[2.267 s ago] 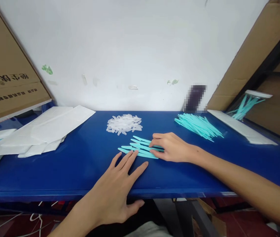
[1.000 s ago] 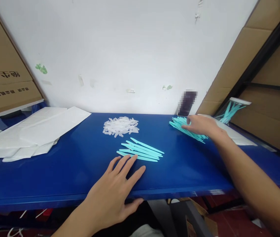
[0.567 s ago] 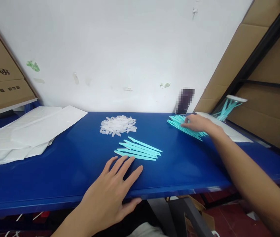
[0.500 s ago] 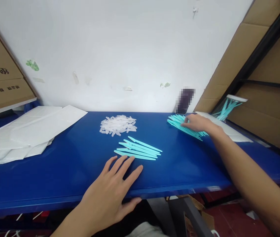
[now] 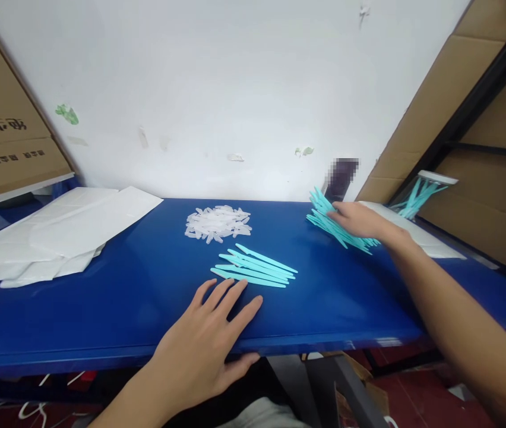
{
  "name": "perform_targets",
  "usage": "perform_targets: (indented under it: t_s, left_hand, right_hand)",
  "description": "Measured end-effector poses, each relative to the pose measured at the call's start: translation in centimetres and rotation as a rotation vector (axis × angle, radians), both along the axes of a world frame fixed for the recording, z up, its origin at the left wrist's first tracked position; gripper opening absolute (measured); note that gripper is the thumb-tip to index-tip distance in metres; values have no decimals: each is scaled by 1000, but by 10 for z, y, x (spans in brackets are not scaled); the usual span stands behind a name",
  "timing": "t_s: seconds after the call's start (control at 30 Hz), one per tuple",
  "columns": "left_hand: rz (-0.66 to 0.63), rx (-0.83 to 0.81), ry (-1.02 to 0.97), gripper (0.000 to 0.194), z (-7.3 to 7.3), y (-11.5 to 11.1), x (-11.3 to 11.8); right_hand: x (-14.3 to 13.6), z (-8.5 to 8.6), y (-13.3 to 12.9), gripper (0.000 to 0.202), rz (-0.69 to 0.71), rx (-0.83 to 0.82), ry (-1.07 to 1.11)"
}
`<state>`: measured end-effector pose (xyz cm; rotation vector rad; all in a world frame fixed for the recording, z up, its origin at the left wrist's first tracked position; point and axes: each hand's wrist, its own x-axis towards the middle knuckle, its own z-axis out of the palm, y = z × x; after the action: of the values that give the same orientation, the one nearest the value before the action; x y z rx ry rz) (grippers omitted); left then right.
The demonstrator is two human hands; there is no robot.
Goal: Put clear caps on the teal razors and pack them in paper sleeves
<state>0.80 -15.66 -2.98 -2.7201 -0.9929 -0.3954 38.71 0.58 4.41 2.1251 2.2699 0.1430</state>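
My left hand (image 5: 212, 330) lies spread on the blue table near its front edge, holding nothing, fingertips by a small group of turquoise sticks (image 5: 259, 267). At the right, my right hand (image 5: 357, 219) is closed round some turquoise sticks (image 5: 321, 201), whose ends are tilted up past my fingers. Under it lies the larger pile of turquoise sticks (image 5: 331, 227), partly hidden by my hand. A heap of small whitish translucent pieces (image 5: 218, 223) sits behind the small group, left of the middle.
White sheets (image 5: 75, 226) are stacked on the table (image 5: 146, 297) at left, below a cardboard box (image 5: 8, 131). A pixelated dark object (image 5: 342, 178) leans on the wall. A clear container of turquoise sticks (image 5: 422, 195) stands at the back right beside a white sheet (image 5: 431, 241).
My right hand has taken hold of some sticks from the pile, and their ends have risen. My left hand stays spread at the same place. The whole view has shifted slightly.
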Motion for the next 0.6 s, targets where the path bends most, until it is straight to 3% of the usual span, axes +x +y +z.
perform_targets:
  t_s: [0.13,0.23,0.37,0.6]
  left_hand:
    - [10,-38,-3,63,2,-1,0]
    - [20,-64,-13,62,3,-1,0]
    - [28,-86,-1,63,3,-2,0]
    - [30,-97,5,63,4,-2,1]
  right_hand:
    - [-42,-8,-16,38,350,-31,381]
    - [-75,-21,-30,40,482,-191,637]
    - [-97,-33,-40,43,557,-306,732]
    - [-96,-35,-41,48,548,-273,706]
